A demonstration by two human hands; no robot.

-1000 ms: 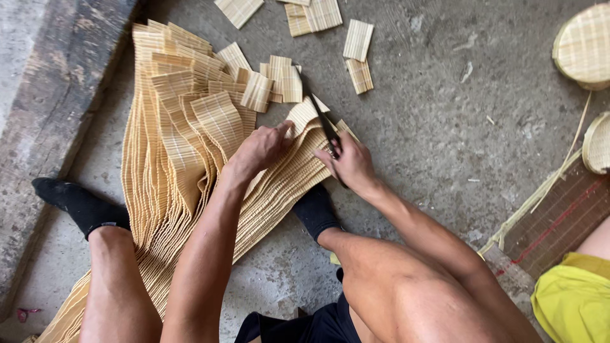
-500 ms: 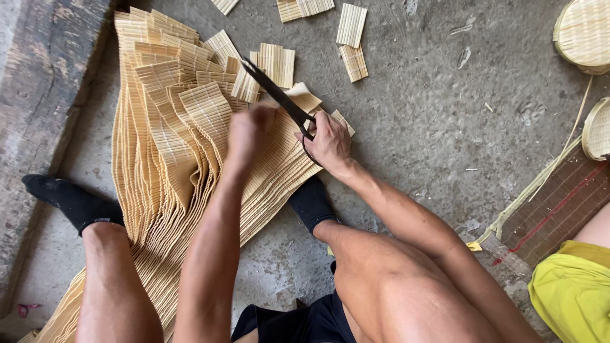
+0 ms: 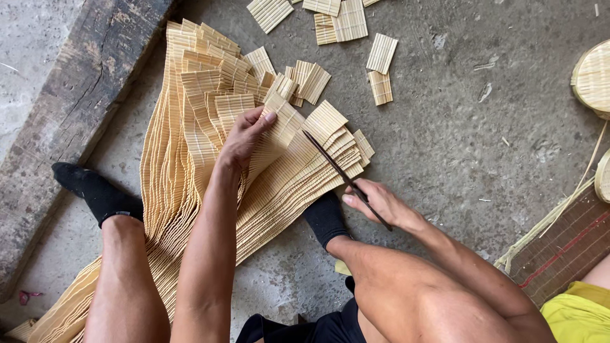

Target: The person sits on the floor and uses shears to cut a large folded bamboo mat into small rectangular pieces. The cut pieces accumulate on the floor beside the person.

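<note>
Bamboo slat strips (image 3: 190,171) lie fanned in a thick overlapping stack on the concrete floor (image 3: 457,140), running from the lower left up toward a weathered wooden beam (image 3: 82,114) and spreading across between the person's two black-socked feet. The left hand (image 3: 244,136) rests on top of the stack, fingers curled over the end of one strip and lifting it slightly off the ones beneath, thumb pressed to its upper face. The right hand (image 3: 375,203) is closed around the handle of a dark knife (image 3: 340,174), whose long thin blade points up and left, its tip over the cut ends of the slat strips, just right of the left hand; whether the edge actually touches the bamboo is hard to tell from this angle. Short cut-off pieces (image 3: 346,25) of the same slatted material lie scattered on the floor beyond the stack, well apart from both hands. At the right edge sit round woven trays (image 3: 594,79), a dark woven mat (image 3: 565,248) and a bit of yellow cloth (image 3: 581,314).
</note>
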